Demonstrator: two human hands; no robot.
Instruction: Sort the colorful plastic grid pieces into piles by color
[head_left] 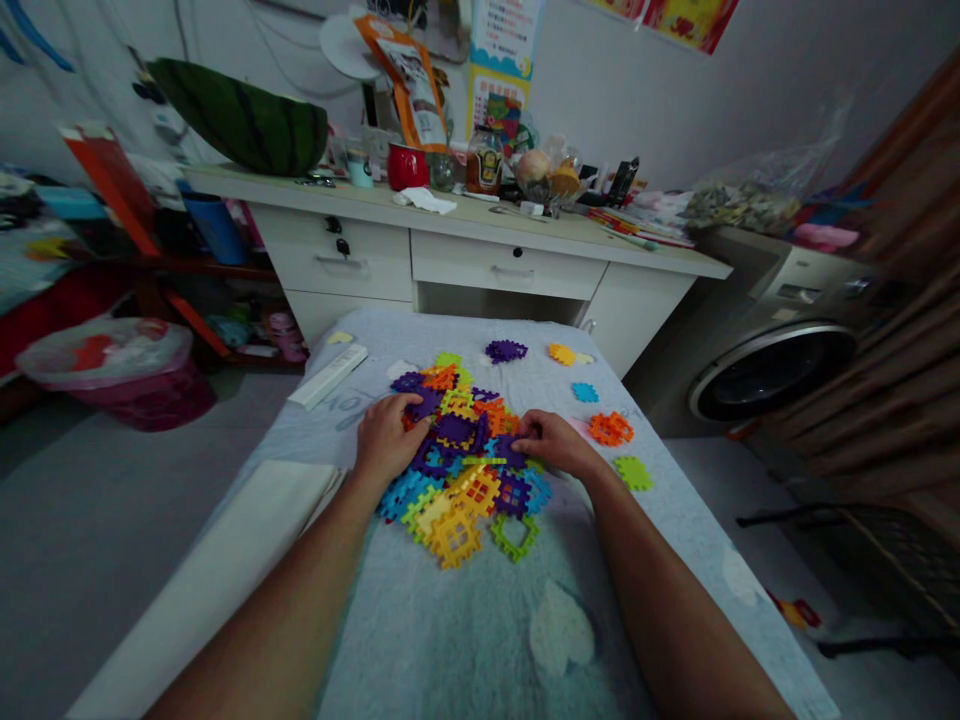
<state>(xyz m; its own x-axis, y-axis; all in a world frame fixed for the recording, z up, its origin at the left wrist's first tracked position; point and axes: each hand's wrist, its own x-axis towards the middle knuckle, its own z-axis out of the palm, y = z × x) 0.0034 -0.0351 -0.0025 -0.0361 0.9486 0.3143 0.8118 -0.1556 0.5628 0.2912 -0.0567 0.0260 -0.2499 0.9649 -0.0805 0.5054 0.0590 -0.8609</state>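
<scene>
A heap of interlocking plastic building tiles (457, 490) in purple, orange, yellow, green and blue lies on the cloth-covered table. My left hand (388, 440) is at the heap's left side, its thumb and fingers closed about a purple tile (425, 402). On the opposite side, my right hand (553, 442) pinches another purple tile (508, 452) at the heap's edge. Part of each tile is hidden by fingers or neighbouring pieces. A green frame-shaped tile (515, 537) rests at the near edge of the heap.
Loose tiles lie to the right: an orange one (611, 429), a green one (634, 473) and a blue one (585, 392). A long white box (328, 377) sits at the table's left. Behind stands a white desk (480, 222); a washing machine (750, 330) is at right.
</scene>
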